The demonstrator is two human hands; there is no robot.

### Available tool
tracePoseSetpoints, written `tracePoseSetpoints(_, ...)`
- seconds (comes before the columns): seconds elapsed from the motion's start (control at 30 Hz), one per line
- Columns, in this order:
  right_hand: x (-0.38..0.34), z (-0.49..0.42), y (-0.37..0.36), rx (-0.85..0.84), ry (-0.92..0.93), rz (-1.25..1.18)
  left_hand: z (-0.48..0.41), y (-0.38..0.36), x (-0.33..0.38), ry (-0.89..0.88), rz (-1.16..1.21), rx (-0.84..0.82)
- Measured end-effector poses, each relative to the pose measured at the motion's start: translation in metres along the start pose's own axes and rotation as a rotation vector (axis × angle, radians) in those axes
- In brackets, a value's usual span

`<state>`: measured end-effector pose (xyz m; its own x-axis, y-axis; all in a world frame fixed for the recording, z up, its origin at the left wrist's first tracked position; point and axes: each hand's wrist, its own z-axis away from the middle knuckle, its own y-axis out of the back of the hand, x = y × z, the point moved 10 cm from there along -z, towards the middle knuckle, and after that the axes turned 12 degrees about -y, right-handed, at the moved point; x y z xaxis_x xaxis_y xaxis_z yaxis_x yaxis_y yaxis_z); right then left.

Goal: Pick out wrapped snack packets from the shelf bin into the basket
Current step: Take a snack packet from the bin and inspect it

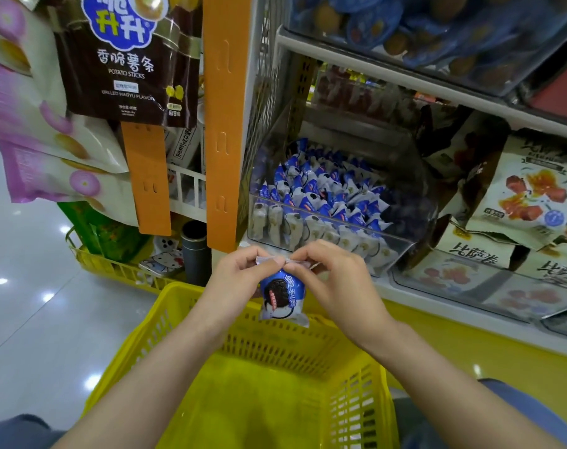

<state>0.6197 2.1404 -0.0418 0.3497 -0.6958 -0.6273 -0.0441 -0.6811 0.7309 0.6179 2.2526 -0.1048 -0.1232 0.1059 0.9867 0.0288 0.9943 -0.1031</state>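
Left hand (240, 273) and right hand (334, 280) are each pinching the top seam of one blue-white snack packet (283, 298), which is hanging above the yellow basket (266, 377), just before the clear shelf bin (324, 202).

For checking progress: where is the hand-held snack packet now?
Head view, centre: the snack packet hangs pinched between the left hand and right hand, above the yellow basket, below the clear bin.
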Motion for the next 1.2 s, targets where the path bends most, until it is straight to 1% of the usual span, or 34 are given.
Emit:
tracePoseSetpoints(0.07,-0.001,0.002,0.004,0.019,0.007,-0.001,0.002,-0.003,-0.001,0.027,0.022,-0.011)
tracePoseSetpoints(0.13,0.004,0.002,0.006,0.024,-0.063,-0.083,0.003,-0.006,-0.002,0.046,0.028,-0.014)
tracePoseSetpoints(0.23,0.024,-0.001,0.009,0.024,-0.265,-0.322,0.005,-0.010,-0.007,0.088,0.054,-0.018)
tracePoseSetpoints(0.3,0.041,-0.001,0.009,0.026,-0.433,-0.535,0.007,-0.012,-0.009,0.105,0.058,-0.027)
tracePoseSetpoints(0.37,0.054,0.002,0.006,0.009,-0.578,-0.736,0.007,-0.009,-0.010,0.108,0.093,0.009)
tracePoseSetpoints(0.4,0.057,0.003,0.003,-0.014,-0.625,-0.793,0.007,-0.005,-0.010,0.100,0.123,0.049)
tracePoseSetpoints(0.43,0.058,0.004,-0.001,-0.052,-0.650,-0.798,0.006,0.000,-0.010,0.084,0.132,0.097)
tracePoseSetpoints(0.5,0.057,0.007,-0.009,-0.143,-0.673,-0.695,0.005,0.013,-0.007,0.043,0.101,0.185)
tracePoseSetpoints(0.6,0.052,0.014,-0.027,-0.322,-0.651,-0.545,0.004,0.025,-0.004,-0.009,0.086,0.255)
tracePoseSetpoints(0.67,0.048,0.020,-0.037,-0.430,-0.605,-0.406,0.005,0.025,-0.002,-0.026,0.075,0.247)
tracePoseSetpoints(0.7,0.047,0.020,-0.039,-0.445,-0.568,-0.324,0.005,0.023,0.000,-0.036,0.055,0.232)
tracePoseSetpoints(0.77,0.040,0.017,-0.037,-0.401,-0.473,-0.238,0.005,0.020,0.007,-0.081,-0.035,0.184)
tracePoseSetpoints(0.87,0.026,0.010,-0.024,-0.274,-0.369,-0.315,0.006,0.011,0.014,-0.128,-0.148,0.111)
tracePoseSetpoints(0.93,0.025,0.008,-0.016,-0.213,-0.335,-0.334,0.007,0.007,0.013,-0.119,-0.146,0.088)
tracePoseSetpoints(1.03,0.022,0.008,-0.011,-0.166,-0.288,-0.351,0.009,0.005,0.013,-0.113,-0.117,0.091)
tracePoseSetpoints(1.1,0.015,0.009,-0.004,-0.100,-0.210,-0.279,0.009,0.004,0.013,-0.108,-0.111,0.100)
tracePoseSetpoints(1.2,-0.001,0.014,0.005,-0.001,-0.033,-0.087,0.009,0.003,0.010,-0.077,-0.089,0.102)
